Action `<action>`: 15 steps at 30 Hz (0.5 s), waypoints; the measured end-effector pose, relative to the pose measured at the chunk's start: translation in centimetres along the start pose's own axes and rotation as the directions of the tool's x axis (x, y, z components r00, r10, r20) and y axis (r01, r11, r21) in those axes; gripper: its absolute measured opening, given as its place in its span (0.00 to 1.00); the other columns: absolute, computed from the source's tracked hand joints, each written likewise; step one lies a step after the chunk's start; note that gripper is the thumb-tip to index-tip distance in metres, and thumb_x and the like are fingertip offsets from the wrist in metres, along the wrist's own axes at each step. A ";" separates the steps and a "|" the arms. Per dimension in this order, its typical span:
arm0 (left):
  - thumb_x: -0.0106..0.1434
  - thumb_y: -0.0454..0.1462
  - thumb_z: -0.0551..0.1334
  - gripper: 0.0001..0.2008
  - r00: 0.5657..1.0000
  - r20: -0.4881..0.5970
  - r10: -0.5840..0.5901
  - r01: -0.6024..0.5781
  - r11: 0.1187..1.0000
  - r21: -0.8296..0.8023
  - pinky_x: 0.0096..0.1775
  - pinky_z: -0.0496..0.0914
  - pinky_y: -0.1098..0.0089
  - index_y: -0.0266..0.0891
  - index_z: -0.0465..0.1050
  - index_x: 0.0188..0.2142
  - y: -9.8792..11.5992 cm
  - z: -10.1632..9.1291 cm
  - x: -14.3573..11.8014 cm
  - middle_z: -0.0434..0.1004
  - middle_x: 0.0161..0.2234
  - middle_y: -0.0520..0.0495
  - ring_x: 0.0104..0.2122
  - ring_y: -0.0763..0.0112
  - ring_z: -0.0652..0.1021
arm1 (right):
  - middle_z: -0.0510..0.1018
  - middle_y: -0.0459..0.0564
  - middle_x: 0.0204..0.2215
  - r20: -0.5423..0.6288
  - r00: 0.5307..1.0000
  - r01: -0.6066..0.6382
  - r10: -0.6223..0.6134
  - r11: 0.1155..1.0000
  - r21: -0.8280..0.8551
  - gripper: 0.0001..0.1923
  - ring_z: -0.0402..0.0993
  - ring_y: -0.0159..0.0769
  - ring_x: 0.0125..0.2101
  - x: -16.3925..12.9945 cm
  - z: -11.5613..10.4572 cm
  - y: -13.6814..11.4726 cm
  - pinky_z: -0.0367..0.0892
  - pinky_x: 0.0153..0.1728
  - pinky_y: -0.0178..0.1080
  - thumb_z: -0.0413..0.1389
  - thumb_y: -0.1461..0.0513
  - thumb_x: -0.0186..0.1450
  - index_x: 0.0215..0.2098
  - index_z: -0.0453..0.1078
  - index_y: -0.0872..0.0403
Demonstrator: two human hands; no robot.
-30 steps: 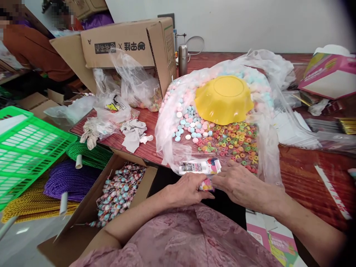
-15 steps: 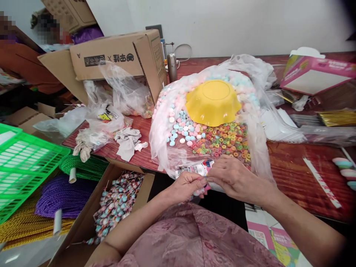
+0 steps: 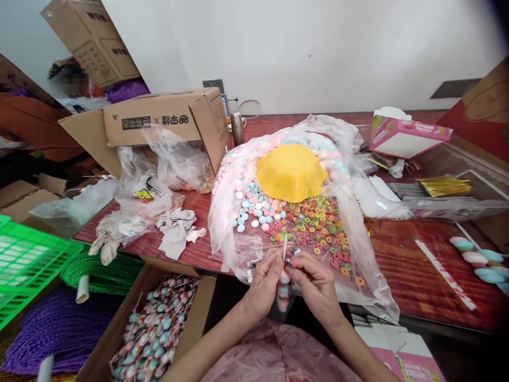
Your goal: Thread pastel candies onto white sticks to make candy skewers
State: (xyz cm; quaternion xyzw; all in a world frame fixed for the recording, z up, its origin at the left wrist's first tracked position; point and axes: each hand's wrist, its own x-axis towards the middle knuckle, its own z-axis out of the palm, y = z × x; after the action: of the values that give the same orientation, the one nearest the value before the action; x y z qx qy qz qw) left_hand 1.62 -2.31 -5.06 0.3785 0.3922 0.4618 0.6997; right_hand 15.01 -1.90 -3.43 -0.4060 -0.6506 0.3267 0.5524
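Note:
Low at the table's front edge, my left hand (image 3: 263,282) is closed around the neck of a wrapped candy skewer (image 3: 283,296). Pink and blue candies hang below the fingers in a clear wrapper, and a white stick (image 3: 285,245) points up. My right hand (image 3: 315,285) pinches at the same neck, where a small blue bit, perhaps a tie, shows between the fingertips. Just beyond lies a clear plastic sheet (image 3: 222,233) bearing pink and blue round candies (image 3: 260,208) and colourful ring candies (image 3: 317,225). A yellow scalloped bowl (image 3: 292,172) rests upside down among them.
Left of my lap stands a carton (image 3: 199,313) of finished skewers (image 3: 153,323). Beside it are purple cord bundles (image 3: 59,329) and a green basket (image 3: 35,270). An open cardboard box (image 3: 159,119) stands behind. Gold ties (image 3: 445,185) and candy skewers (image 3: 477,257) lie right.
The skewer has turned so its stick points upward. My right hand has shifted to the wrapper's neck, and both hands sit lower and closer to my body. The view has tilted up.

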 end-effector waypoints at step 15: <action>0.67 0.53 0.57 0.22 0.986 0.158 0.059 -0.094 0.970 0.225 0.20 0.61 0.77 0.35 0.67 0.30 1.6 0.1 -0.6 0.66 0.18 0.55 0.14 0.79 0.68 | 0.76 0.46 0.28 -0.077 0.983 0.165 -0.166 0.986 -0.011 0.10 0.73 0.32 0.27 -0.3 -1.1 0.2 0.68 0.27 0.34 0.59 0.69 0.64 0.37 0.79 0.49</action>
State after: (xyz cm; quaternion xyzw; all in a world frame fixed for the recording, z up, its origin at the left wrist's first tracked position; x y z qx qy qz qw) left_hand 1.00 -2.40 -3.45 0.5060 0.3745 0.4099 0.6600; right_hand 16.16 -2.05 -3.57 -0.3643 -0.6608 0.2622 0.6016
